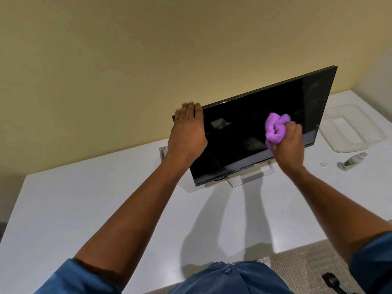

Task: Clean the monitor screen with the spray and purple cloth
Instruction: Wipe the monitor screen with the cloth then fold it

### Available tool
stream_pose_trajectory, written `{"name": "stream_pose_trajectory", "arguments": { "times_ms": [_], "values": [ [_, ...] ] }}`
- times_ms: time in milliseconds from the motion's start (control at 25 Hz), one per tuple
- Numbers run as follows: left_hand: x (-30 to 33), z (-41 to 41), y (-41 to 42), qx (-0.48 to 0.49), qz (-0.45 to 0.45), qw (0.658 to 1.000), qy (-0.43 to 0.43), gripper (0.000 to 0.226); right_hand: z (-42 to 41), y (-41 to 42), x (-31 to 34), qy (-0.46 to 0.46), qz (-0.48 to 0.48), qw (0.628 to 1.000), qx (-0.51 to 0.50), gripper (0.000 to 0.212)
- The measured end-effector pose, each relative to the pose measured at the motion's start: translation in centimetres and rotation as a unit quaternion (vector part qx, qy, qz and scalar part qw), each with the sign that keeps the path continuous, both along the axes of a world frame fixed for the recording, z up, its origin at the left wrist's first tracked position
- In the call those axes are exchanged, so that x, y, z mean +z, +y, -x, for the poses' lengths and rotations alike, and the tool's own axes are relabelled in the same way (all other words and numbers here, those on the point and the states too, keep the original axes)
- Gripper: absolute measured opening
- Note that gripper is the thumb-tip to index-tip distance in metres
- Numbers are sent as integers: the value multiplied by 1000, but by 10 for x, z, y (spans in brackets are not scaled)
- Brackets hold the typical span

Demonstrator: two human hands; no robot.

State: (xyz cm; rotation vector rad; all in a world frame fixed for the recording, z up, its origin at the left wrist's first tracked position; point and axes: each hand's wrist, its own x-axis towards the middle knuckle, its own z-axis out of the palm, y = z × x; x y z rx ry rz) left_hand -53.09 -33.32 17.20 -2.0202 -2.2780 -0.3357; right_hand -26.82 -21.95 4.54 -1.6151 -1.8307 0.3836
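Note:
A black monitor (244,132) stands on a white desk (106,198), its dark screen facing me. My left hand (187,130) grips the monitor's upper left corner, fingers curled over the top edge. My right hand (289,143) holds a bunched purple cloth (275,128) and presses it against the right half of the screen. A small spray bottle (352,160) lies on its side on the desk to the right of the monitor, with its small cap (322,164) beside it.
A clear plastic tray (352,128) sits at the desk's back right, behind the bottle. A beige wall rises close behind the monitor. The monitor's silver stand (250,177) rests on the desk. Carpet floor (307,264) and a dark chair part (333,281) lie at lower right.

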Motion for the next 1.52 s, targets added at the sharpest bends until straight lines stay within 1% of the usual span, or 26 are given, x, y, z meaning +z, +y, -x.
{"name": "stream_pose_trajectory", "arguments": {
  "times_ms": [80, 200, 280, 440, 600, 760, 880, 920, 1000, 1040, 1080, 1120, 1160, 1200, 1240, 1280, 1360, 1480, 1520],
  "values": [
    [1, -2, 4, -6, 3, 1000, -2, 68, -18, 15, 4, 5, -5, 998, -60, 53],
    [3, -3, 7, -9, 7, 1000, -2, 66, -23, 22, 3, 15, 43, 993, -105, 66],
    [3, -2, 7, -12, 8, 1000, 1, 66, -13, 12, -4, 22, 50, 993, -105, 67],
    [4, 3, 7, -20, 19, 1000, 8, 68, 26, -28, -30, 65, 89, 989, -102, 66],
    [7, 4, 5, -28, 28, 999, 18, 69, 68, -67, -49, 117, 139, 977, -116, 74],
    [10, 4, 4, -27, 28, 999, 28, 67, 104, -104, -57, 153, 194, 962, -115, 74],
    [13, 4, 5, -28, 41, 998, 41, 65, 135, -126, -59, 214, 257, 936, -108, 76],
    [14, 4, 6, -28, 44, 998, 45, 65, 146, -133, -58, 239, 280, 924, -104, 74],
    [16, 4, 6, -27, 46, 997, 48, 65, 165, -141, -56, 290, 331, 890, -115, 62],
    [16, 4, 6, -26, 46, 997, 48, 65, 171, -141, -53, 320, 361, 867, -127, 56],
    [16, 4, 6, -27, 47, 997, 47, 65, 175, -139, -49, 358, 394, 835, -140, 52],
    [17, 4, 5, -27, 50, 997, 45, 65, 178, -136, -44, 404, 424, 796, -154, 52],
    [17, 4, 5, -26, 54, 997, 42, 66, 180, -132, -38, 447, 447, 757, -164, 55],
    [18, 5, 6, -27, 59, 997, 39, 67, 181, -127, -32, 478, 459, 729, -170, 59],
    [19, 7, 6, -28, 67, 997, 38, 67, 181, -123, -26, 497, 461, 715, -173, 63],
    [20, 8, 7, -29, 76, 996, 39, 68, 181, -119, -19, 510, 456, 709, -172, 65],
    [23, 11, 9, -32, 93, 994, 37, 71, 179, -110, -2, 540, 428, 708, -156, 61],
    [24, 14, 12, -33, 106, 993, 32, 74, 176, -93, 31, 565, 369, 727, -127, 50],
    [24, 14, 12, -33, 107, 993, 31, 74, 174, -86, 43, 568, 348, 736, -123, 52]
  ]
}}
